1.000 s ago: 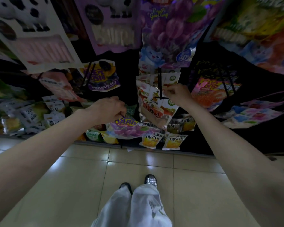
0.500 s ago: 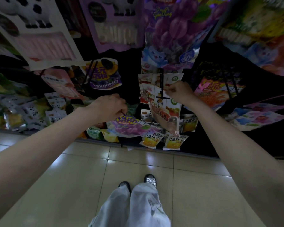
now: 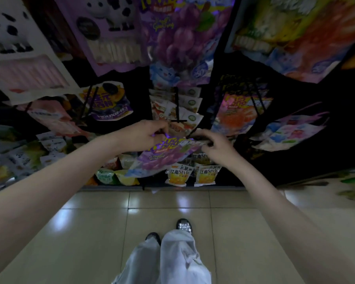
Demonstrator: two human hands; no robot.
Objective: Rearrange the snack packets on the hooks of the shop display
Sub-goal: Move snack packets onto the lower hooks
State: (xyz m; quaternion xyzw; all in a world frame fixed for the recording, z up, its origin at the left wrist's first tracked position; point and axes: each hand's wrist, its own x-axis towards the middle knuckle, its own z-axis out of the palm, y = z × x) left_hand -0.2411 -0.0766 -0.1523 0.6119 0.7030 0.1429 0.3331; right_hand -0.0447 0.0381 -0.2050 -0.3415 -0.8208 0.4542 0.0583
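A purple grape snack packet (image 3: pixel 164 155) hangs tilted between my two hands in front of the dark display. My left hand (image 3: pixel 146 134) pinches its top left corner. My right hand (image 3: pixel 215 143) grips its top right edge, close to the tip of a black hook (image 3: pixel 191 133). Just above, white and red packets (image 3: pixel 184 113) hang stacked on another black hook (image 3: pixel 177 107). Whether the purple packet's hole sits on the lower hook is hidden by my fingers.
Large cow-print (image 3: pixel 19 64), purple grape (image 3: pixel 176 37) and colourful packets (image 3: pixel 295 33) hang overhead. Orange packets (image 3: pixel 238 111) hang right, a purple-and-yellow one (image 3: pixel 109 103) left. Yellow packets (image 3: pixel 193 173) sit low near the tiled floor (image 3: pixel 172 203). My shoes (image 3: pixel 182 224) stand below.
My right hand has left the white and red packets and dropped to the purple packet's right edge. My left hand has carried the purple packet rightwards and up, towards the lower hook.
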